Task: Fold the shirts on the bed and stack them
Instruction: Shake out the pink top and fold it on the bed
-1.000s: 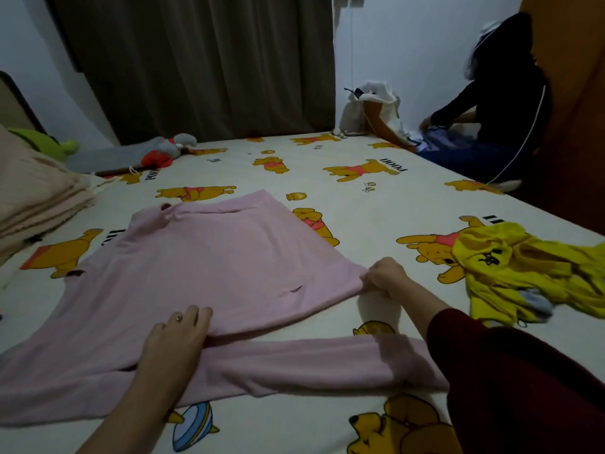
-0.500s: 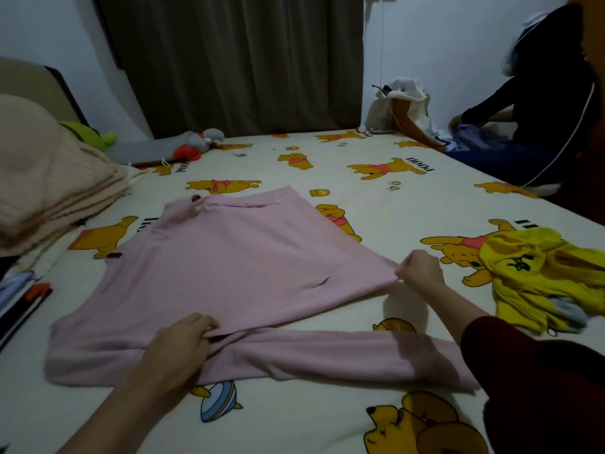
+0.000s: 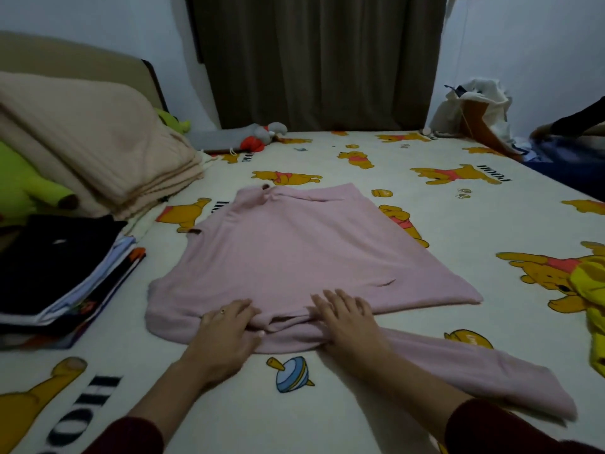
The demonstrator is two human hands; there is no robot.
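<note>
Pink shirt (image 3: 294, 250) lies spread flat in the middle of the bed (image 3: 442, 217), collar toward the curtain, one sleeve trailing along the near edge to the right. Both hands rest on its near hem: the left hand (image 3: 226, 332) lies flat with straight fingers on the folded sleeve, and the right hand (image 3: 347, 317) presses flat just beside it. A stack of folded clothes (image 3: 62, 273) sits to the left, and a crumpled yellow shirt (image 3: 589, 290) lies well apart at the right edge.
</note>
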